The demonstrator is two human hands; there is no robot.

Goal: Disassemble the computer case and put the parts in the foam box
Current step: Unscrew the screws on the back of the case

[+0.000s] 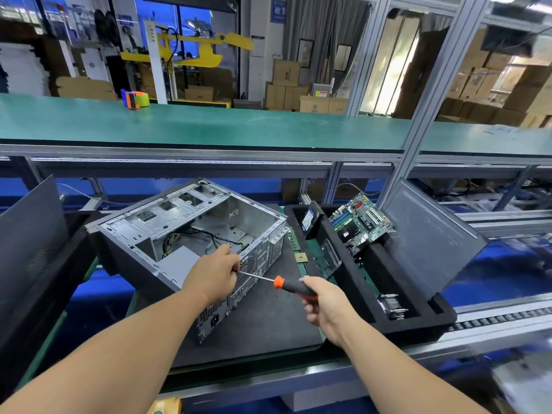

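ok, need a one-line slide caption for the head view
Right hand holds a screwdriver at the open computer case; left hand steadies its rear; motherboard already in foam box.

Little lettering can be read. A blue sign (pixel 277 8) on the back wall, high above the stacked cardboard boxes (pixel 285 85), carries white Chinese characters, of which "收" shows at its cut-off edge. A red-and-white label (pixel 321 93) on a grey box just right of those cartons is too small to make out, as are the printed marks on a carton (pixel 313 106) below it and the blue-and-white label on the drive (pixel 307 223) standing in the foam box (pixel 352 282).
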